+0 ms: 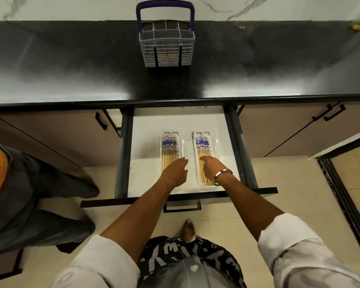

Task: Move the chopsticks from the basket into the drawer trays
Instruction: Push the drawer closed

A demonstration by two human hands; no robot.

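Evidently squaring the rows, both hands, left (175,171) and right (211,165), rest loosely curled fingers, gripping nothing, on chopsticks (203,163) filling two drawer trays (215,142); the basket (166,46) looks empty.

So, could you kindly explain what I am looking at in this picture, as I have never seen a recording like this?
There is no machine here. One wide-angle camera sits on a person's head, looking forward and down, so the two arms at the bottom are that person's own.

Below the black counter an open drawer holds two clear trays. The left tray and the right tray each hold a row of chopsticks with blue-patterned tops.

The left hand reaches over the left tray; the right hand, with a metal bangle on its wrist, rests on the chopsticks in the right tray. Neither clearly grips anything.

A grey cutlery basket with a blue handle stands on the counter. Another person's legs show at left.
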